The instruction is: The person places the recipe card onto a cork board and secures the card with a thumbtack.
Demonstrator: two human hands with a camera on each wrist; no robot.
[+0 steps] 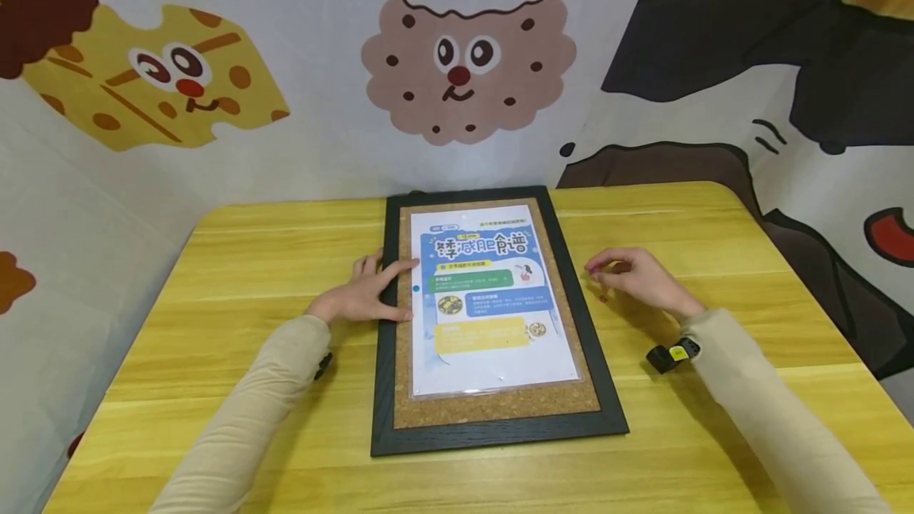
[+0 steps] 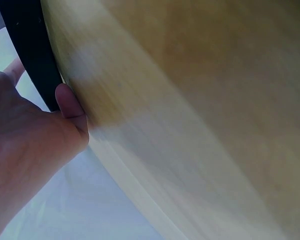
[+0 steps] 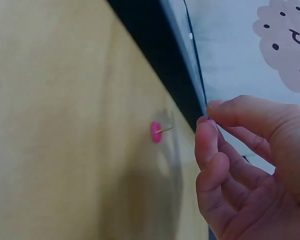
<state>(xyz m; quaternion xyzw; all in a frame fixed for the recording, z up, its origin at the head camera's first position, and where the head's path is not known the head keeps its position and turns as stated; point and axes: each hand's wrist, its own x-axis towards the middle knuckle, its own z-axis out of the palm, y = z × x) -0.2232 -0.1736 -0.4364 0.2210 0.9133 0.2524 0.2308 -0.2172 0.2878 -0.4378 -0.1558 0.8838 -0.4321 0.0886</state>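
Observation:
A cork board (image 1: pixel 500 411) with a black frame lies on the table, bearing a sheet of printed paper (image 1: pixel 493 371) in a clear sleeve. My left hand (image 1: pixel 360 296) rests across the frame's left edge; thumb and index finger extend over it to the paper's edge. In the left wrist view, one fingertip touches the frame's outer side (image 2: pixel 30 50). Just off the right edge, my right hand (image 1: pixel 635 276) pinches something small and pinkish-purple, apparently a pushpin (image 1: pixel 594 269), mostly hidden by the fingertips. The right wrist view shows a pink pushpin (image 3: pixel 156 132) on the table beside that hand.
A small blue-green dot, perhaps a pin head (image 1: pixel 416 289), sits at the paper's left edge. The yellow wood-grain table (image 1: pixel 236 300) meets a cartoon-printed cloth (image 1: pixel 307 149) behind it. A dark band (image 1: pixel 671 355) circles my right wrist.

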